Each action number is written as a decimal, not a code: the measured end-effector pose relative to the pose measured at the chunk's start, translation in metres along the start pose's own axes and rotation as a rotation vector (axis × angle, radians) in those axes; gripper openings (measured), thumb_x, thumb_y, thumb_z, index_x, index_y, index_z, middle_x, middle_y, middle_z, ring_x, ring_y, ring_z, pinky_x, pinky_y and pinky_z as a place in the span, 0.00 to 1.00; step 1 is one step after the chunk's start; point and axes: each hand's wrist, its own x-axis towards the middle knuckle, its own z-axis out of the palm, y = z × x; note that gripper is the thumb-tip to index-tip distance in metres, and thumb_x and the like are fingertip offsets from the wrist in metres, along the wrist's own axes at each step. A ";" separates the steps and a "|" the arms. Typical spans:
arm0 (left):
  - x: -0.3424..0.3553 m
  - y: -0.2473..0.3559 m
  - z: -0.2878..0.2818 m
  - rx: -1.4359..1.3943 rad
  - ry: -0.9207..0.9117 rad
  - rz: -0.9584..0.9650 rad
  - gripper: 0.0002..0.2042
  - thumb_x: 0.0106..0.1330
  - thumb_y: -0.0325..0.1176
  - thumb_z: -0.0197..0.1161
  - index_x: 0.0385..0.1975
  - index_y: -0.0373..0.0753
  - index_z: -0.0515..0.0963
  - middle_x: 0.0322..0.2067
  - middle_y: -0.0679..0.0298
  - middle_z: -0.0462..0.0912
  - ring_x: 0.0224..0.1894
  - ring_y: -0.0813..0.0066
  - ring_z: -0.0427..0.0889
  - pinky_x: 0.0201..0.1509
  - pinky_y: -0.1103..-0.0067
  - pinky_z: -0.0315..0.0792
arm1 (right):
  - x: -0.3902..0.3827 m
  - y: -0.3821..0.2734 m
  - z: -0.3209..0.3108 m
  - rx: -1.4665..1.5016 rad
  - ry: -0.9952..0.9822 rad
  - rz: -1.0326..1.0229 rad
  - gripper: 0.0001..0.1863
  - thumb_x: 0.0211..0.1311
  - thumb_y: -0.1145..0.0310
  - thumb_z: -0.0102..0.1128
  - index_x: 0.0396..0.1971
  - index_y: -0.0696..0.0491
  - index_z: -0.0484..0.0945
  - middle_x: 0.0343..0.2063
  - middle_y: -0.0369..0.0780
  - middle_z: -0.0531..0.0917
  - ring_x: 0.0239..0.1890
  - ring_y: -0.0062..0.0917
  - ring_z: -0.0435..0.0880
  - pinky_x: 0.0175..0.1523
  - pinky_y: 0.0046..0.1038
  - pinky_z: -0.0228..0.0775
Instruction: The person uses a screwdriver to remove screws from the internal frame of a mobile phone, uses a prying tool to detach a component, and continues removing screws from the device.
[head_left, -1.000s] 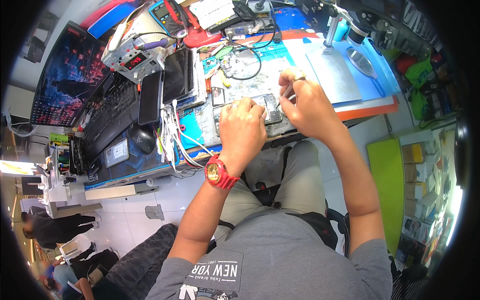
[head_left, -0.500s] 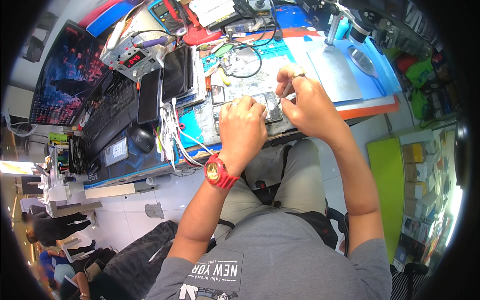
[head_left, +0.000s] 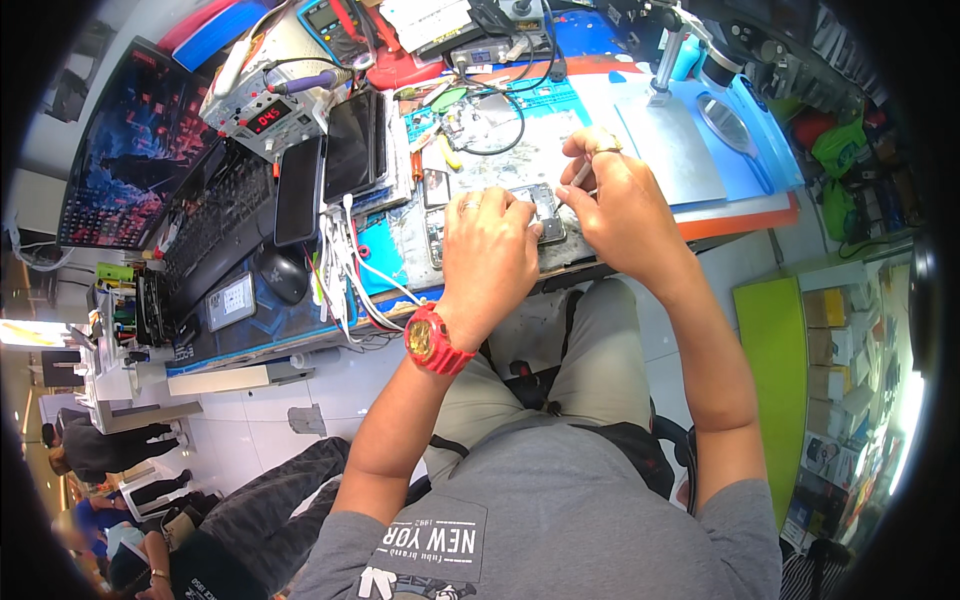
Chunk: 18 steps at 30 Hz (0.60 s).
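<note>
An opened phone (head_left: 547,214) with its inner parts showing lies flat on the work mat near the bench's front edge. My left hand (head_left: 490,240) rests over its middle with curled fingers, pressing or gripping it and covering much of it. A red watch is on that wrist. Just right of the phone, my right hand (head_left: 625,205) is closed in a pinch around a slim silvery tool (head_left: 581,174). Fingers hide most of the tool, so its kind cannot be made out. Its lower end is near the phone's right side, apparently off the surface.
Left of the mat are stacked phones (head_left: 355,145), white cables (head_left: 345,245), a mouse (head_left: 281,272), a keyboard (head_left: 225,190) and a power supply (head_left: 265,120). A black cable (head_left: 520,125) loops behind the phone. To the right lie a metal plate (head_left: 668,150) and a hand mirror (head_left: 727,125).
My right hand has shifted a little to the right with the slim tool, away from the phone. My left hand stays on the phone, almost unmoved.
</note>
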 end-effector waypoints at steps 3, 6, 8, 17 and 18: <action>0.003 0.002 -0.002 -0.056 -0.017 0.006 0.10 0.65 0.32 0.71 0.43 0.36 0.87 0.41 0.58 0.82 0.48 0.55 0.81 0.63 0.59 0.68 | -0.001 0.000 -0.001 0.025 0.012 -0.007 0.16 0.65 0.82 0.67 0.52 0.65 0.77 0.35 0.46 0.87 0.37 0.31 0.89 0.45 0.32 0.82; 0.007 0.002 -0.001 -0.072 -0.020 0.017 0.11 0.65 0.33 0.71 0.43 0.36 0.86 0.41 0.58 0.83 0.48 0.55 0.81 0.63 0.59 0.68 | -0.003 -0.005 -0.004 0.096 0.046 0.003 0.17 0.65 0.81 0.67 0.53 0.64 0.77 0.34 0.46 0.87 0.37 0.33 0.89 0.45 0.33 0.82; 0.011 0.002 0.002 -0.070 -0.004 0.025 0.10 0.66 0.33 0.71 0.42 0.37 0.87 0.39 0.58 0.83 0.47 0.55 0.82 0.63 0.59 0.68 | -0.003 -0.009 -0.005 0.140 0.095 -0.021 0.18 0.64 0.81 0.66 0.53 0.63 0.76 0.33 0.49 0.88 0.36 0.41 0.90 0.44 0.37 0.81; 0.032 -0.045 0.008 0.157 -0.015 -0.042 0.10 0.71 0.38 0.68 0.43 0.39 0.89 0.37 0.58 0.86 0.45 0.56 0.85 0.66 0.54 0.69 | -0.005 -0.002 0.006 0.237 0.125 0.047 0.15 0.64 0.80 0.68 0.49 0.64 0.77 0.33 0.48 0.88 0.35 0.36 0.91 0.42 0.34 0.82; 0.032 -0.050 0.010 0.179 -0.007 -0.060 0.11 0.71 0.38 0.68 0.44 0.39 0.89 0.38 0.58 0.86 0.45 0.56 0.85 0.66 0.54 0.68 | -0.006 -0.002 0.008 0.233 0.123 0.049 0.15 0.64 0.80 0.68 0.49 0.65 0.77 0.32 0.48 0.88 0.35 0.37 0.91 0.42 0.35 0.82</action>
